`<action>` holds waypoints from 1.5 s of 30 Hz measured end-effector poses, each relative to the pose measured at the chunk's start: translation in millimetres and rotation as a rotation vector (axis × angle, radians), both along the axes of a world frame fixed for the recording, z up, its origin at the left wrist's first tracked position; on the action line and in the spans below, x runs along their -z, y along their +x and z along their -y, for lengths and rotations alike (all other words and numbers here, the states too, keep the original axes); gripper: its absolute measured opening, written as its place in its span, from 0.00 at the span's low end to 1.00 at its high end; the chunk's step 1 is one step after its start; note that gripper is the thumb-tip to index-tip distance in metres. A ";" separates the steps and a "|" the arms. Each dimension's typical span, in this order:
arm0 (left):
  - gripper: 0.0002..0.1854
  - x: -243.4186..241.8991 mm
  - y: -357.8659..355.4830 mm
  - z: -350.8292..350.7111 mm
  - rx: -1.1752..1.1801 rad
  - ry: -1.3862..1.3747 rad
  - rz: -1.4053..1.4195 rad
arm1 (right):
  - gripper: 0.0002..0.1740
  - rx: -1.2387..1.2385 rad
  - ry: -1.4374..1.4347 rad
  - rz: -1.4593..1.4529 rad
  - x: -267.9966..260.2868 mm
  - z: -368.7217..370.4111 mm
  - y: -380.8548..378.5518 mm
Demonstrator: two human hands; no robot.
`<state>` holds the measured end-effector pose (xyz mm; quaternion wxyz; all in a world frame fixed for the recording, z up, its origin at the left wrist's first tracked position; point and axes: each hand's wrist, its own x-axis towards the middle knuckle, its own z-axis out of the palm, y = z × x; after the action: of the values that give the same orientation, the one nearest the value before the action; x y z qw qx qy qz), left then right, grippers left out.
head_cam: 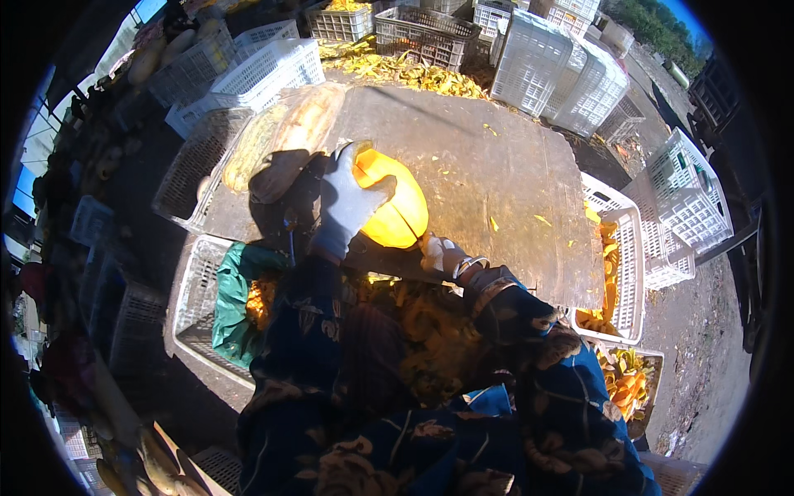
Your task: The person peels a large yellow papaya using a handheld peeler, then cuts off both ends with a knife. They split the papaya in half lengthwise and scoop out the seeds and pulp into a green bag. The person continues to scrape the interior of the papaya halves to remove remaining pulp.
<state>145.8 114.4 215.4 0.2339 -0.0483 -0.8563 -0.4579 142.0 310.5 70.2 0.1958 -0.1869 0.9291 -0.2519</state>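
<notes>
A peeled, bright yellow-orange piece of pumpkin (402, 208) stands near the front edge of a worn wooden board (515, 173). My left hand (350, 198), in a light grey work glove, grips it from the left and top, thumb across its near face. A dark line, a knife blade or a cut, runs down its lower right side to my right hand (441, 255). That gloved hand is closed at the pumpkin's lower right; its handle, if any, is hidden by the fingers. Unpeeled long pumpkins (307, 124) lie on the board's left side.
A crate of orange pieces (636, 279) stands at the board's right edge. A crate (198, 297) with a green liner (232, 328) is at the lower left. Peelings (422, 75) and stacked white crates (536, 62) lie beyond the board. More peelings (434, 335) are below my arms.
</notes>
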 end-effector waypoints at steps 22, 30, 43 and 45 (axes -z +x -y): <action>0.37 19.1 -15.6 5.3 0.084 -0.156 -0.207 | 0.33 0.085 -0.111 -0.099 16.7 5.3 -8.7; 0.41 -0.7 -16.1 -41.5 0.199 -0.268 -0.101 | 0.28 0.488 -1.236 0.601 36.2 -1.0 -16.1; 0.44 -7.3 -5.6 -58.4 0.270 -0.377 -0.193 | 0.22 0.252 -1.490 0.552 94.5 -26.2 -29.8; 0.43 -1.7 9.5 -44.6 0.215 -0.373 -0.197 | 0.23 0.311 -1.301 0.464 64.7 -23.1 -21.0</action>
<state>155.3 159.0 217.2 0.2532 -0.2261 -0.8891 -0.3069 121.0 333.6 5.5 0.1992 -0.0728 0.5401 -0.8144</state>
